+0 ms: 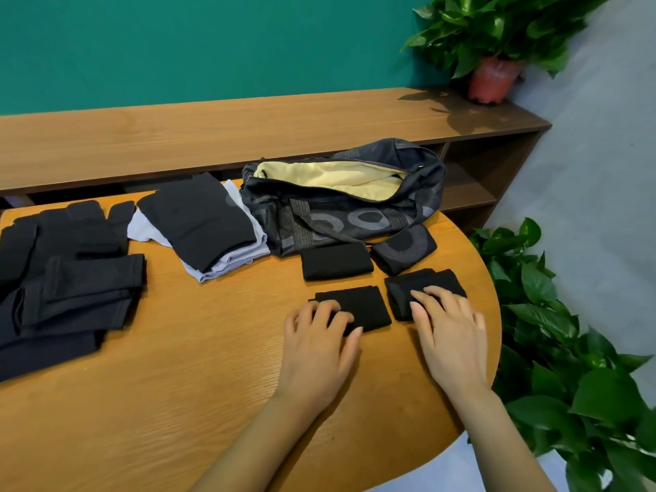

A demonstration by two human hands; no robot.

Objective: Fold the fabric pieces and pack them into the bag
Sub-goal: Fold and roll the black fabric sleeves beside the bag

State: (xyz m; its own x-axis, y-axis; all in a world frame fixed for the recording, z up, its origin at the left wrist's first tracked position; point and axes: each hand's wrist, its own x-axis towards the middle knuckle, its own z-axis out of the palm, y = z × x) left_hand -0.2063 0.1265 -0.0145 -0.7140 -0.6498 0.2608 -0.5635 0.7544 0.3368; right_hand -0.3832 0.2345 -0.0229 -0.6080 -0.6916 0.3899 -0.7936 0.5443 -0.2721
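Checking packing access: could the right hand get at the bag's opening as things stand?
Probably yes. The right hand rests on a folded black piece; the bag lies unzipped beyond it, only low folded pieces between.

Rounded orange-brown wooden table (pixel 177 403). Under my left hand (pixel 319 339): folded black cloth square (pixel 369 307). Under my right hand (pixel 449 332): second folded black cloth (pixel 440 276). Beyond both hands: third black fold (pixel 335 261), open dark patterned bag (pixel 355 221). Far off my left hand's left: black-over-lavender garment stack (pixel 202 214), loose dark fabric pile (pixel 71 278).

bag (pixel 355 221): dark grey, pale ring pattern, cream lining
folded pieces (pixel 358 307): black
desk (pixel 177 385): orange-brown woodgrain
wall (pixel 177 40): teal
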